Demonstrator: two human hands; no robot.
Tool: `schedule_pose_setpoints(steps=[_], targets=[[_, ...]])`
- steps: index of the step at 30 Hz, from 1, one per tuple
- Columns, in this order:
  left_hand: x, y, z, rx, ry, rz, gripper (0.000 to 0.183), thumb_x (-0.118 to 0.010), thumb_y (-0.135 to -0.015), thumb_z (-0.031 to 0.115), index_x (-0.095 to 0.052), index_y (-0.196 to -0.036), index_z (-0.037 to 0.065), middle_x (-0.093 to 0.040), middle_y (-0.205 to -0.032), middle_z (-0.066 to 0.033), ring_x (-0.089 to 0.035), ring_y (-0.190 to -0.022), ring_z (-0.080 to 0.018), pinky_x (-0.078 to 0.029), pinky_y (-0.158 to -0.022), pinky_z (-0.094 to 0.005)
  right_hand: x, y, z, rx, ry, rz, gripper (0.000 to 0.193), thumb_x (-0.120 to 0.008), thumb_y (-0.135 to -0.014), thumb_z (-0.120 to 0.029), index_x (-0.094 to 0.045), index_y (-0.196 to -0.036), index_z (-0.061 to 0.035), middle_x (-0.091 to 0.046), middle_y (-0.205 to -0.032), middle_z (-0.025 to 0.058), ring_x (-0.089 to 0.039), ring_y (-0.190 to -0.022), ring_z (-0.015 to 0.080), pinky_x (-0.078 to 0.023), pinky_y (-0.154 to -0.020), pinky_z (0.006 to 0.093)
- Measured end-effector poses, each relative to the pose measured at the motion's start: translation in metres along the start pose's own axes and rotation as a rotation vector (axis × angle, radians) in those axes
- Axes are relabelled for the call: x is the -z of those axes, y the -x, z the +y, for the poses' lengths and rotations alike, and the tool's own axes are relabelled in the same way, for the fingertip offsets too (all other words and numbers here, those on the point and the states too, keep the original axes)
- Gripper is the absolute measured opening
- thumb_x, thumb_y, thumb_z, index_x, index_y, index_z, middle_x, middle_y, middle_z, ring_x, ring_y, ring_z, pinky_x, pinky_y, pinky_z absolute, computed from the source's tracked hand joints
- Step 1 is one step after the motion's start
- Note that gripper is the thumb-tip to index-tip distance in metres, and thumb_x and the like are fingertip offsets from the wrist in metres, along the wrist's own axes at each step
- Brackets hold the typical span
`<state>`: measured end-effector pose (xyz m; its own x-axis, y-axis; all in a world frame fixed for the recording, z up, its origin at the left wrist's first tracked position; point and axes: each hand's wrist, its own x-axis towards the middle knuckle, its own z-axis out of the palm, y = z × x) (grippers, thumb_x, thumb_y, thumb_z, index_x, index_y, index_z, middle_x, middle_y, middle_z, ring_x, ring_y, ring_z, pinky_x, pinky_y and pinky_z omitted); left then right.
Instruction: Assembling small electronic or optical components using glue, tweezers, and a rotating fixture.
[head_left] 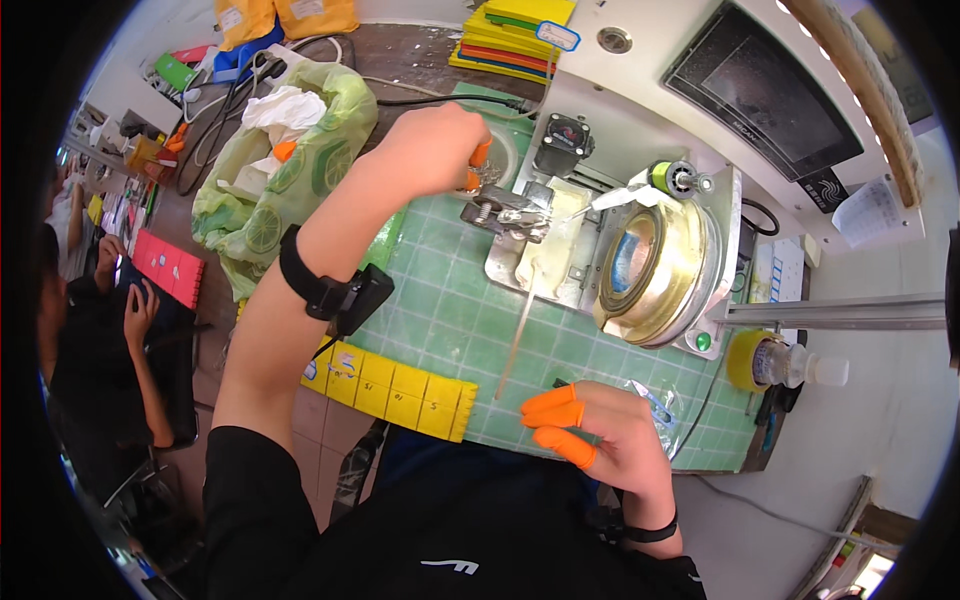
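Note:
My left hand (437, 148), with orange finger cots, reaches over a clear round dish (508, 150) beside the machine. Its fingers are curled together, and what they pinch, if anything, is hidden. Right by those fingertips sits a metal clamp mechanism (512, 212) on the machine's base. A pale, whitish pad (556, 240) lies under the clamp, and a thin wooden stick (517, 340) slants from it toward me. My right hand (610, 425), also in orange finger cots, hovers low over the green cutting mat (440, 300). Its fingers stretch out to the left, with nothing visible in them.
A wheel-like spool (655, 265) stands on the machine, below a screen (765, 90). Left of my forearm is a bin with a green liner (345, 110). A yellow ruler strip (395, 392) runs along the mat's front. A bottle (800, 365) sits at right. Another person (110, 350) works at far left.

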<state>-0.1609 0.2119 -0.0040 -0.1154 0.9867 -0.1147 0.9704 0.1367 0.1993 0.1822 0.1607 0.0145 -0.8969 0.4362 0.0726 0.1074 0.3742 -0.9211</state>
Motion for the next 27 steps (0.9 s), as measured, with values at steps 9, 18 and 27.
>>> schedule_pose_setpoints(steps=[9,18,27], targets=[[-0.003,0.006,-0.032,-0.098,0.317,0.185,0.013,-0.072,-0.082,0.005,-0.074,-0.094,0.004,-0.073,-0.084,-0.0135,-0.072,-0.08,-0.0266,-0.055,-0.073,-0.0378,0.001,-0.008,0.005,0.003,0.023,-0.005,0.015,-0.081,-0.083,-0.007,-0.077,-0.096,-0.0019,-0.077,-0.099,0.0108,-0.073,-0.085,0.0272,-0.056,-0.073,0.033],[0.01,0.018,-0.023,-0.14,0.513,0.262,0.015,-0.068,-0.088,0.0,-0.072,-0.102,-0.004,-0.076,-0.089,-0.0124,-0.071,-0.08,-0.0207,-0.056,-0.075,-0.0311,-0.01,-0.008,0.003,0.067,0.094,-0.041,0.016,-0.081,-0.084,-0.008,-0.076,-0.098,-0.0033,-0.077,-0.103,0.009,-0.072,-0.087,0.0274,-0.056,-0.073,0.0341],[0.013,0.019,-0.018,-0.154,0.584,0.226,0.016,-0.065,-0.091,-0.005,-0.07,-0.106,-0.004,-0.075,-0.095,-0.0122,-0.073,-0.087,-0.0178,-0.057,-0.079,-0.0311,-0.004,0.002,0.0,-0.009,0.143,-0.039,0.018,-0.081,-0.084,-0.006,-0.076,-0.101,-0.0024,-0.076,-0.102,0.01,-0.071,-0.087,0.0285,-0.056,-0.074,0.0344]])
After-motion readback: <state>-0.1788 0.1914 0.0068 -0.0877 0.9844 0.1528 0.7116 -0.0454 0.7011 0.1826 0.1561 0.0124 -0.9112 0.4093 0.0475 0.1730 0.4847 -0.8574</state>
